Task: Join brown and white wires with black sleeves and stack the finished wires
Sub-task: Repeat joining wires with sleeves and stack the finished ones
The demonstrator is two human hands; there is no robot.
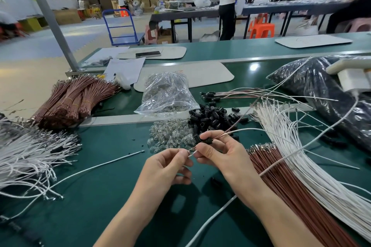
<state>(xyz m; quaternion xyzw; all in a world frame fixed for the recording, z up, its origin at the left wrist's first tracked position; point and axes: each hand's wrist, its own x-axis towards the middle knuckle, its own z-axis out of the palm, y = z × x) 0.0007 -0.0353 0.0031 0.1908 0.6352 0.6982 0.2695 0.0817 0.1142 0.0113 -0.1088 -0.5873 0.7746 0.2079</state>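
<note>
My right hand (215, 149) pinches a black sleeve (204, 140) with a brown wire (239, 121) and a white wire (247, 130) running out of it up and to the right. My left hand (170, 163) pinches the metal wire ends (191, 151) that stick out between the two hands. Just beyond my hands lies a pile of loose black sleeves (212, 117). Loose brown wires (285, 182) and white wires (297, 146) fan out on the right. Finished wires with black sleeves (224, 94) lie stacked further back.
Clear small bulbs (170, 136) lie left of the sleeves, behind them a clear bag (166, 94). Bundled brown wires (74, 100) and loose white wires (30, 152) are at the left. A dark bag (321, 84) sits at the right. A single white wire (104, 164) lies on the green table (100, 206).
</note>
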